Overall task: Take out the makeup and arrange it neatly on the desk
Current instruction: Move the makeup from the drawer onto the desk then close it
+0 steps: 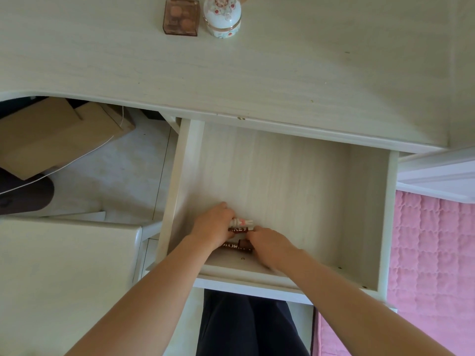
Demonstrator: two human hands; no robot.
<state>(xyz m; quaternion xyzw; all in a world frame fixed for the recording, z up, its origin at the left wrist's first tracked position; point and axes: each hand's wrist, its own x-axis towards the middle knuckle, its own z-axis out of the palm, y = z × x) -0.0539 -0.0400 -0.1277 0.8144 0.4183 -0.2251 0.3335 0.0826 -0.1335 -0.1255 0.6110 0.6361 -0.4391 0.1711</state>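
Small brown and white plastic makeup tubes (240,228), near the front of the open pale wooden drawer (370,214), are being gathered by the left hand (212,227) and right hand (270,244), both curled around them. Light, rigid, slippery; best gripped mid-barrel.

Home bedroom: pale wood dressing desk (257,73), pink quilted bedspread (431,253) alongside, floral trinket jar (222,15) on top.
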